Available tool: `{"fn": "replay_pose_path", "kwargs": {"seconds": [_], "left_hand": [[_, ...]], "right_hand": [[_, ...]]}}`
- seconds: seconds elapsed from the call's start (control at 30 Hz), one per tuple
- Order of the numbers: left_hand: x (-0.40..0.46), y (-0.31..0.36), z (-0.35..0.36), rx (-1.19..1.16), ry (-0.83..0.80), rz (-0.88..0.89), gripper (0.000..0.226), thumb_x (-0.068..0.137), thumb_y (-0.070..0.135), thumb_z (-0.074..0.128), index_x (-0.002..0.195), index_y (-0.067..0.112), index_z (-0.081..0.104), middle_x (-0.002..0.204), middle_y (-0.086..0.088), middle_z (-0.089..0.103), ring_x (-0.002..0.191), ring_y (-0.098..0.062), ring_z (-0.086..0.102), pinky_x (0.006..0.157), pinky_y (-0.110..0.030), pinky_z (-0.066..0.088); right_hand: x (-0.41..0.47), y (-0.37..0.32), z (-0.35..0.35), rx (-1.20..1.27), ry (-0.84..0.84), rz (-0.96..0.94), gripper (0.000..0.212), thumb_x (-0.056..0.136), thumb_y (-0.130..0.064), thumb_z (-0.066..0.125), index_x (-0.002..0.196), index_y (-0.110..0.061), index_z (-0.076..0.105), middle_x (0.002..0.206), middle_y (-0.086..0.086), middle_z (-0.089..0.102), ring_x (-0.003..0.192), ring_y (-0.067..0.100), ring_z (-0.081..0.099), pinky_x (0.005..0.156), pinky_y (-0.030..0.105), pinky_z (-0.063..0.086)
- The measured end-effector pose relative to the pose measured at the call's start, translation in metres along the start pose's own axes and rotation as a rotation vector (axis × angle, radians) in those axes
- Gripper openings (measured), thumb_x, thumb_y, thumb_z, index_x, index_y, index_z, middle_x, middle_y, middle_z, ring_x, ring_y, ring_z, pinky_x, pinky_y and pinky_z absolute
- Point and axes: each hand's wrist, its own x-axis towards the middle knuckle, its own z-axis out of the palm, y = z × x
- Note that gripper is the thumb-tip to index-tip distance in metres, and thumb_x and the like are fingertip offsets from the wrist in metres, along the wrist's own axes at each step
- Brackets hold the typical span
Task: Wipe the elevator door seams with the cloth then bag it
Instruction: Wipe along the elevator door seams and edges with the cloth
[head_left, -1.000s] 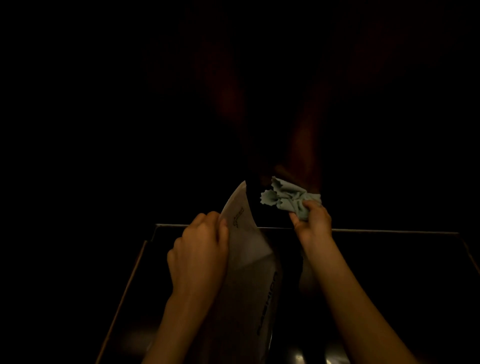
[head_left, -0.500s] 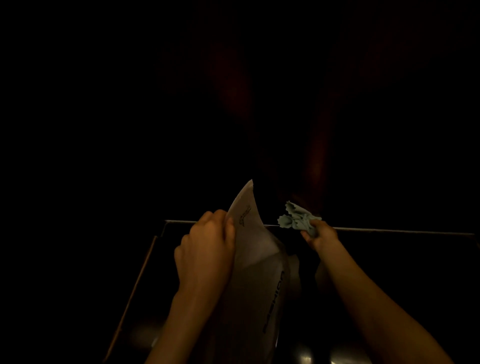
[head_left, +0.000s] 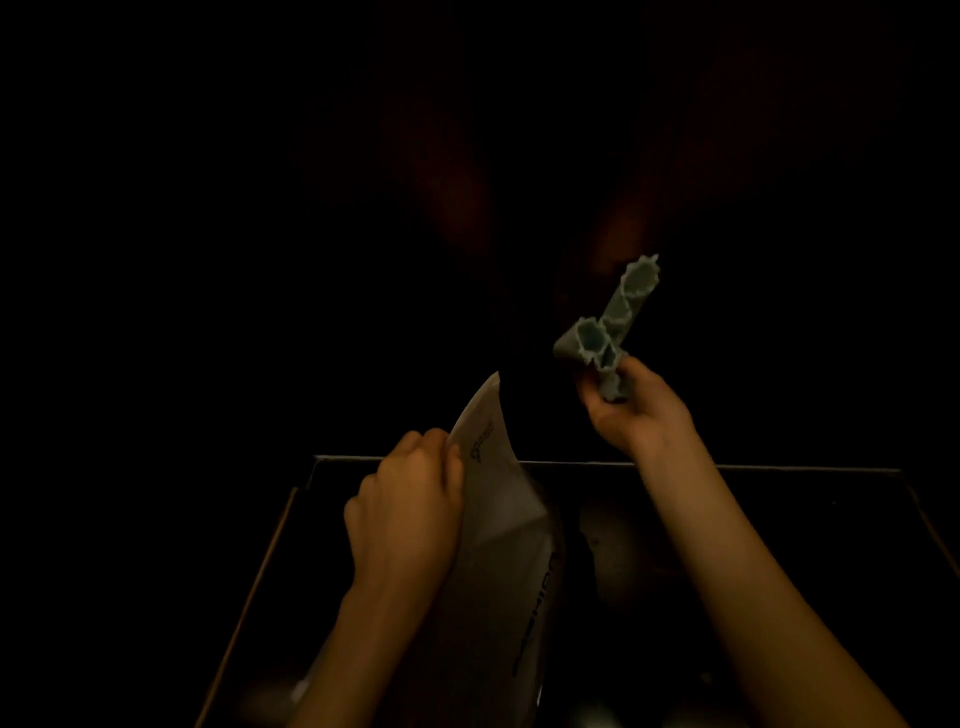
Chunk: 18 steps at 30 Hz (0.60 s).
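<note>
The scene is very dark. My right hand pinches a pale green cloth with zigzag edges; the cloth sticks up and to the right above the fingers. It is held above and to the right of the bag's mouth. My left hand grips the left edge of a white bag with dark printed lettering, holding it upright. The bag's top corner points up between my two hands. The elevator door and its seams are lost in the dark.
A dark box-like tray with a thin pale rim lies below my hands; the bag stands inside it. Faint reddish shapes show in the blackness above. Everything else is too dark to make out.
My right hand has lifted the cloth up and to the right, away from the bag's mouth, and the cloth now stands up stretched out. My left hand keeps its hold on the bag.
</note>
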Motion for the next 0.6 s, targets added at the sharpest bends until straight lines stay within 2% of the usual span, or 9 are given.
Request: {"fn": "replay_pose_path", "kwargs": {"seconds": [0.07, 0.17, 0.23, 0.33, 0.43, 0.5, 0.6], "left_hand": [[-0.001, 0.000, -0.002, 0.001, 0.011, 0.002, 0.026, 0.098, 0.036, 0.034, 0.099, 0.022, 0.055, 0.097, 0.004, 0.055, 0.087, -0.021, 0.058, 0.066, -0.029, 0.032], [-0.004, -0.002, -0.006, -0.033, 0.043, 0.018, 0.026, 0.098, 0.034, 0.035, 0.099, 0.020, 0.057, 0.095, 0.001, 0.056, 0.085, -0.022, 0.059, 0.068, -0.030, 0.034], [-0.006, -0.001, -0.011, -0.043, 0.054, 0.024, 0.026, 0.098, 0.034, 0.036, 0.100, 0.020, 0.057, 0.095, 0.002, 0.056, 0.085, -0.022, 0.058, 0.068, -0.030, 0.035], [-0.007, 0.001, -0.019, -0.061, 0.083, 0.038, 0.025, 0.098, 0.034, 0.037, 0.099, 0.020, 0.058, 0.095, 0.001, 0.057, 0.086, -0.023, 0.059, 0.067, -0.031, 0.038], [-0.007, 0.001, -0.022, -0.072, 0.104, 0.040, 0.025, 0.097, 0.033, 0.038, 0.098, 0.019, 0.059, 0.094, 0.000, 0.058, 0.086, -0.024, 0.060, 0.068, -0.034, 0.046], [-0.007, 0.001, -0.022, -0.082, 0.107, 0.037, 0.024, 0.096, 0.033, 0.039, 0.098, 0.019, 0.059, 0.094, 0.000, 0.058, 0.086, -0.024, 0.060, 0.069, -0.036, 0.047], [-0.007, 0.003, -0.022, -0.063, 0.087, 0.028, 0.024, 0.097, 0.035, 0.037, 0.100, 0.022, 0.058, 0.096, 0.002, 0.057, 0.090, -0.022, 0.059, 0.068, -0.032, 0.042]], "right_hand": [[-0.018, -0.003, 0.019, 0.013, -0.073, -0.018, 0.032, 0.092, -0.003, 0.050, 0.124, -0.001, 0.053, 0.110, 0.018, 0.059, 0.096, 0.029, 0.061, 0.076, 0.032, 0.055], [-0.040, -0.009, 0.048, -0.037, -0.174, -0.088, 0.013, 0.092, 0.000, 0.048, 0.099, 0.001, 0.059, 0.086, 0.015, 0.064, 0.074, 0.024, 0.063, 0.056, 0.029, 0.056], [-0.052, -0.012, 0.065, -0.073, -0.246, -0.155, 0.012, 0.092, 0.001, 0.048, 0.093, 0.001, 0.059, 0.074, 0.014, 0.067, 0.064, 0.023, 0.067, 0.051, 0.028, 0.057], [-0.063, -0.015, 0.081, -0.122, -0.332, -0.273, 0.015, 0.089, 0.004, 0.051, 0.100, -0.001, 0.060, 0.087, 0.014, 0.066, 0.076, 0.022, 0.068, 0.062, 0.030, 0.059], [-0.072, -0.019, 0.088, -0.127, -0.385, -0.421, 0.017, 0.088, 0.006, 0.053, 0.099, -0.004, 0.061, 0.085, 0.011, 0.069, 0.071, 0.017, 0.070, 0.064, 0.027, 0.058], [-0.068, -0.018, 0.083, -0.116, -0.374, -0.464, 0.019, 0.088, 0.005, 0.053, 0.102, -0.006, 0.061, 0.085, 0.008, 0.070, 0.071, 0.014, 0.070, 0.061, 0.025, 0.056], [-0.047, -0.007, 0.060, -0.165, -0.285, -0.477, 0.024, 0.089, 0.006, 0.052, 0.108, -0.007, 0.061, 0.086, 0.004, 0.070, 0.074, 0.013, 0.069, 0.059, 0.023, 0.056]]}}
